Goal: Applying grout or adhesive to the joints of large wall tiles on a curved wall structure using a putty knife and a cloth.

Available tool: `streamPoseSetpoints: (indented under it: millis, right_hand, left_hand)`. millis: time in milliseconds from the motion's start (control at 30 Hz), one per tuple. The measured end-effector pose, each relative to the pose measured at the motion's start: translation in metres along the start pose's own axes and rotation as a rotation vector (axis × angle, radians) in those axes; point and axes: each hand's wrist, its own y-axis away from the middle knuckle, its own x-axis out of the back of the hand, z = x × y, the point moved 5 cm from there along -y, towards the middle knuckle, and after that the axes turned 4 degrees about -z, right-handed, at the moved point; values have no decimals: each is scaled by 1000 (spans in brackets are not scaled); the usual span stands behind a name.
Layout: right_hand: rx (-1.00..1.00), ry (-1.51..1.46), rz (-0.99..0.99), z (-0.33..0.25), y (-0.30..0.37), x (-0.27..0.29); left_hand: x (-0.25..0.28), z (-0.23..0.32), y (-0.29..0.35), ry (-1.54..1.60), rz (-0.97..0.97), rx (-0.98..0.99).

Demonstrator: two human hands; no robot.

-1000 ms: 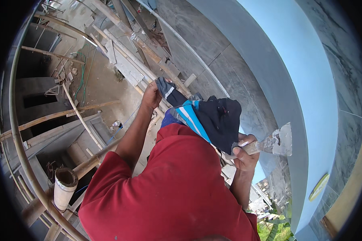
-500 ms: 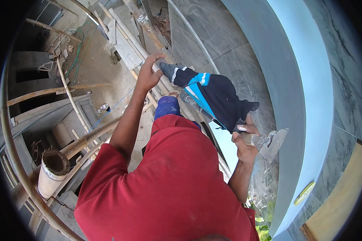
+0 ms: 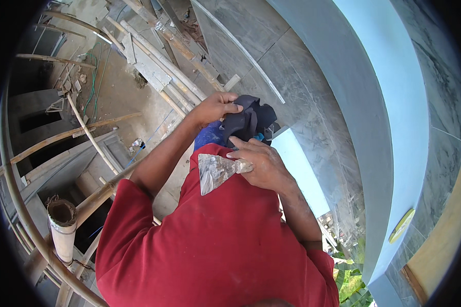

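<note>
Pinched between thumb and fingers, the near edge of the dark cloth point(image 3: 249, 115) is in our left hand point(image 3: 215, 108), while our right hand point(image 3: 265, 165) is closed around the handle end of a scraper point(image 3: 219, 171). So both our hands are occupied, 1 with fabric and 1 with the tool. The cloth lies to the right of the left-hand grip and just beyond the right hand, whose extended finger reaches its lower edge; we cannot tell whether that finger presses on it. Bunched as it is, the cloth shows no clear long axis, and a small bright blue patch peeps out low on its right side. The scraper lies crosswise before our chest, its long axis running roughly left to right, with the broad, crusted blade edge on the left, nearer to us than the cloth. Left and right hands are about equally near the fabric.

Under the blade is our red shirt point(image 3: 215, 240), and behind the cloth show our blue trousers point(image 3: 209, 137). Farther out, a pale board point(image 3: 149, 67) rests along bamboo poles ahead, and an open-ended bamboo tube point(image 3: 64, 238) stands at lower left. On our right curves a light blue wall band point(image 3: 407, 102), with leafy plants point(image 3: 351, 286) below it.
</note>
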Motion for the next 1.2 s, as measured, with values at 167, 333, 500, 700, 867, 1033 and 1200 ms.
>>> streamPoseSetpoints:
  millis: [167, 333, 500, 700, 867, 1033, 1200]
  right_hand:
    - [106, -18, 107, -2, 2, -6]
    - [185, -77, 126, -9, -4, -12]
    - [231, -451, 292, -7, -1, 8]
    - [127, -1141, 485, 16, 15, 21]
    - [27, -1058, 577, 25, 22, 13]
    - [118, -1160, 487, 19, 33, 9]
    - [201, -1079, 459, 14, 52, 23]
  left_hand:
    - [21, 1, 30, 822, 131, -314]
    - [20, 14, 46, 969, 61, -391]
    - [59, -1, 43, 681, -14, -369]
    - [140, -117, 49, -553, 903, 167]
    - [121, -221, 52, -328, 638, 475]
    - [109, -216, 11, -410, 557, 203]
    - [106, -205, -37, 117, 459, 457]
